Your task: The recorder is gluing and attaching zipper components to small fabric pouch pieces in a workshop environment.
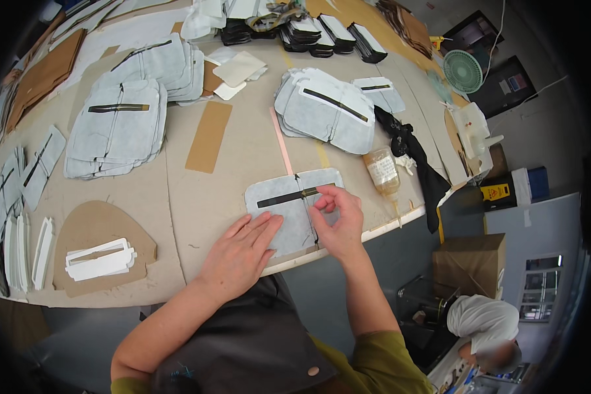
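Both forearms come in from lower edge, bare, elbows bent. Left hand (240, 253) flat, palm down, fingers (259, 226) straight, spread, pointing up-right toward right hand. Right hand (338, 220) just beside it, fingers curled, thumb and fingertips pinched together, wrist bent.

Bright, even overhead light, soft shadows; fisheye bending and dark vignette at edges.

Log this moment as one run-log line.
left hand: flat on grey panel | right hand: pinching panel's zipper strip | glue bottle beside
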The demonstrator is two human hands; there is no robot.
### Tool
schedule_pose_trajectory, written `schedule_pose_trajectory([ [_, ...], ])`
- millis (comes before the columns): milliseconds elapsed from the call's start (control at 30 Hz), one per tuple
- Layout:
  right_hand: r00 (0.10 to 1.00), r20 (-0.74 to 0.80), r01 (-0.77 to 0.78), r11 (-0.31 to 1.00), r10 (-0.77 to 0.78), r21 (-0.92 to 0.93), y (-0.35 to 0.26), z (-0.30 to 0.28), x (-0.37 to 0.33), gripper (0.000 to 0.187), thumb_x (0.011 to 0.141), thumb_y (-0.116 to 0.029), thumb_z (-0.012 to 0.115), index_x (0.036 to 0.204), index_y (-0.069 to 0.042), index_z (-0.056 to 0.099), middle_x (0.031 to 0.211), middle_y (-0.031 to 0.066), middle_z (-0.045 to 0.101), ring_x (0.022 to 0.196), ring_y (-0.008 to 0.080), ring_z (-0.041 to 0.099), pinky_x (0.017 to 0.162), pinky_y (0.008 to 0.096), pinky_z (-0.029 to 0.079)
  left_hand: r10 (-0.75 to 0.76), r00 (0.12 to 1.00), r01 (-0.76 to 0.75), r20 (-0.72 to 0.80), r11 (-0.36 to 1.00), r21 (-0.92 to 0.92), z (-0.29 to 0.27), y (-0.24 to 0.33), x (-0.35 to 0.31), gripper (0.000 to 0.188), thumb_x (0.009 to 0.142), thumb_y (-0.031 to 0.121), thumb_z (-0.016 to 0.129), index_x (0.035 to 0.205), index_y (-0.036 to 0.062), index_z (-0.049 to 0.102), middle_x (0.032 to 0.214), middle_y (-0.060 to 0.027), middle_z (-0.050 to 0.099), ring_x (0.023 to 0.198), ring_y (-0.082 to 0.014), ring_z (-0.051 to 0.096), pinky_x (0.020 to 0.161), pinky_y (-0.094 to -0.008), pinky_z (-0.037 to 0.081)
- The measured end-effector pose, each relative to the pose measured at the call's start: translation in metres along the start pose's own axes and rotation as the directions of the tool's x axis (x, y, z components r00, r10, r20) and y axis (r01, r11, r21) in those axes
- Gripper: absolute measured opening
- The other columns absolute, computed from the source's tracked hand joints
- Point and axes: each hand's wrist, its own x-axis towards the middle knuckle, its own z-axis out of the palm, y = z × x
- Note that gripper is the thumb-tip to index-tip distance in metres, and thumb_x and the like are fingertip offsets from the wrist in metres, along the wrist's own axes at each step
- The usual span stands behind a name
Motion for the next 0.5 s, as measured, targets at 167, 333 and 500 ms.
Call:
schedule_pose_trajectory([
  [167,0.998,0.054,-0.009,0.992,0.016,-0.124,0.003,0.002,0.007,0.044,0.071,0.002,0.07,0.113,-0.009,0.065,0.086,-0.0004,0.062,0.077,0.0179,0.056,0.086,0.0333,0.042,0.002,1.0,-0.002,-0.006,1.0,-0.015,0.0,-0.001,0.0,0.057,0.09,0.013,0.067,0.142,-0.0004,0.047,0.139,-0.0146,0.058,0.134,-0.0276,0.052,0.116,-0.0448,0.037],
  [333,0.983,-0.183,-0.062,0.982,0.029,-0.181,0.033,-0.046,0.0,0.045,0.074,0.007,0.06,0.118,-0.005,0.063,0.1,0.0058,0.066,0.086,0.0193,0.057,0.086,0.0344,0.046,0.0,1.0,0.001,0.002,1.0,-0.019,0.0,-0.001,0.0,0.057,0.09,0.014,0.067,0.142,-0.0012,0.047,0.139,-0.0147,0.058,0.135,-0.0281,0.051,0.116,-0.0449,0.036],
  [500,0.941,-0.306,-0.14,0.99,0.143,0.032,0.032,-0.068,0.0,0.038,0.083,0.013,0.053,0.117,-0.001,0.061,0.113,0.0071,0.067,0.1,0.0147,0.058,0.093,0.0273,0.045,0.006,1.0,-0.005,0.018,0.999,-0.053,-0.001,0.0,-0.002,0.057,0.091,0.014,0.067,0.141,-0.0016,0.047,0.141,-0.0146,0.057,0.137,-0.0287,0.049,0.116,-0.0453,0.035],
])
